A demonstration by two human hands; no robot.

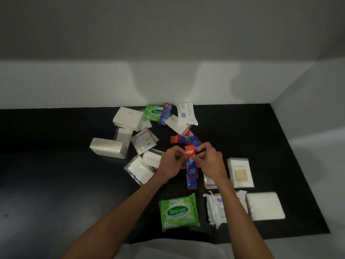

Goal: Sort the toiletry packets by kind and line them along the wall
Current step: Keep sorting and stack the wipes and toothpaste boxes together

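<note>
My left hand [172, 160] and my right hand [210, 160] meet over the middle of the black mat and both pinch a red-and-blue toothpaste sachet strip [190, 152], which hangs down between them. More toothpaste sachets [183, 139] lie just beyond. A green wipes pack [178, 212] lies near me and another green wipes pack [153, 112] sits by the wall. White tissue packs [109, 147] and a white soap box [127, 116] lie to the left. A shampoo sachet [144, 142] rests beside them.
The white wall [168, 85] runs along the far edge of the black mat [56, 131], and a side wall [308, 101] closes the right. A cotton swab bag [240, 172], a white wipes pack [217, 208] and a white tissue pack [265, 205] lie right of my forearm.
</note>
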